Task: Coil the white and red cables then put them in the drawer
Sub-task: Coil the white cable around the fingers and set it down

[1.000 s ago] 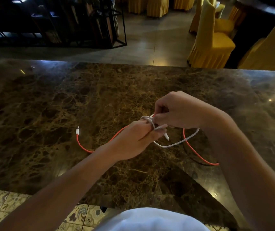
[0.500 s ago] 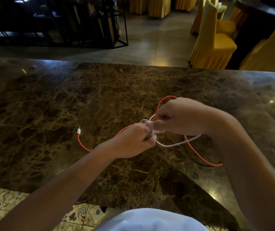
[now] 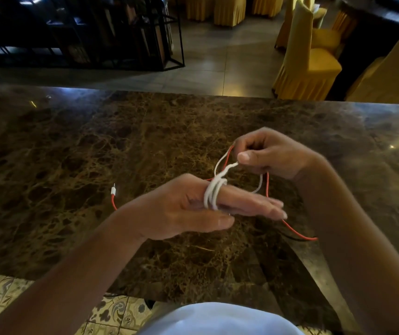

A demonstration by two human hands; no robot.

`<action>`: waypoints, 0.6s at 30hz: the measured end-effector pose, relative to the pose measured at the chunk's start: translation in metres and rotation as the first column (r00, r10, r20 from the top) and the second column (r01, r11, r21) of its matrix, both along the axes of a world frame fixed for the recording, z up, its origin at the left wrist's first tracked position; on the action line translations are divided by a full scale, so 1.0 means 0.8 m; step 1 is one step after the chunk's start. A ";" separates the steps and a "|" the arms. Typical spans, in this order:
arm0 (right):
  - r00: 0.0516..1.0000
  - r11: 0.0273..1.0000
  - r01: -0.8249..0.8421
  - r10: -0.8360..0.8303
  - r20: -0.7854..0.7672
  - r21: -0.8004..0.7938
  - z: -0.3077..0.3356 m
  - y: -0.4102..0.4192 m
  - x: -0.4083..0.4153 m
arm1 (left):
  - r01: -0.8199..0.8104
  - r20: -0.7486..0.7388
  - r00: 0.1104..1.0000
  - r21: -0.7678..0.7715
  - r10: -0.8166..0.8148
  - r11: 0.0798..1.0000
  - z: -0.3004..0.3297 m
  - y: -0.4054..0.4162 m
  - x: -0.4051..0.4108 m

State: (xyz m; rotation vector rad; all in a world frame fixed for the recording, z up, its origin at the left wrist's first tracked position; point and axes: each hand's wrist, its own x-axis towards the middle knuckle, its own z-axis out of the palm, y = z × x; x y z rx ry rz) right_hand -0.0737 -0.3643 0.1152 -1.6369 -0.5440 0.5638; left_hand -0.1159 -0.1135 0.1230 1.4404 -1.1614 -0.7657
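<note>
I see the left hand [image 3: 193, 209] flat, fingers straight, white cable [image 3: 214, 192] looped round them. Right hand [image 3: 271, 153] pinches the white cable's end above. Red cable [image 3: 297, 234] lies on the table [image 3: 97, 153], one plug [image 3: 113, 189] left of the hands.

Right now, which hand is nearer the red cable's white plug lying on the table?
Left. The left hand is just right of the plug; the right hand is farther right, beyond it.

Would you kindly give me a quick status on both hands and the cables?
Left hand open, white cable looped round its fingers. Right hand pinching the white cable's end. Red cable uncoiled on the marble table. No drawer in view.
</note>
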 end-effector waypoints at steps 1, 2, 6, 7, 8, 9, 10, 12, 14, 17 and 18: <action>0.999 1.000 0.011 -0.011 -0.033 0.028 -0.017 0.004 -0.001 | -0.035 -0.016 0.999 -0.033 0.034 0.999 0.004 0.002 0.003; 0.998 0.999 0.016 -0.013 -0.060 0.048 -0.033 0.011 -0.004 | -0.086 -0.050 0.995 -0.056 0.083 0.995 0.006 0.002 0.007; 0.980 0.982 0.037 0.000 -0.198 0.183 -0.065 0.042 -0.032 | -0.255 -0.117 0.963 -0.119 0.242 0.959 0.010 0.002 0.023; 0.976 0.980 0.042 0.001 -0.217 0.194 -0.065 0.047 -0.038 | -0.280 -0.088 0.958 -0.102 0.272 0.955 0.009 0.002 0.026; 0.975 0.983 0.061 -0.022 -0.222 0.173 -0.062 0.051 -0.044 | -0.295 -0.054 0.955 -0.078 0.292 0.952 0.007 0.001 0.030; 0.975 0.987 0.091 -0.061 -0.214 0.133 -0.059 0.053 -0.049 | -0.302 -0.025 0.953 -0.048 0.302 0.952 0.005 0.002 0.033; 0.976 0.990 0.114 -0.097 -0.194 0.079 -0.055 0.054 -0.054 | -0.305 0.006 0.952 -0.017 0.305 0.952 0.001 0.003 0.035; 0.984 0.988 0.137 -0.145 -0.107 -0.077 -0.044 0.054 -0.063 | -0.338 0.119 0.937 0.058 0.330 0.939 -0.006 0.008 0.040; 0.987 0.950 0.157 -0.144 0.070 -0.269 -0.030 0.052 -0.072 | -0.369 0.257 0.909 0.139 0.327 0.919 -0.012 0.012 0.046; 0.940 0.818 0.222 -0.036 0.339 -0.530 -0.001 0.048 -0.081 | -0.348 0.381 0.894 0.256 0.237 0.902 -0.025 0.015 0.051; 0.921 0.769 0.236 0.017 0.389 -0.594 0.010 0.048 -0.085 | -0.327 0.392 0.897 0.285 0.202 0.901 -0.028 0.014 0.051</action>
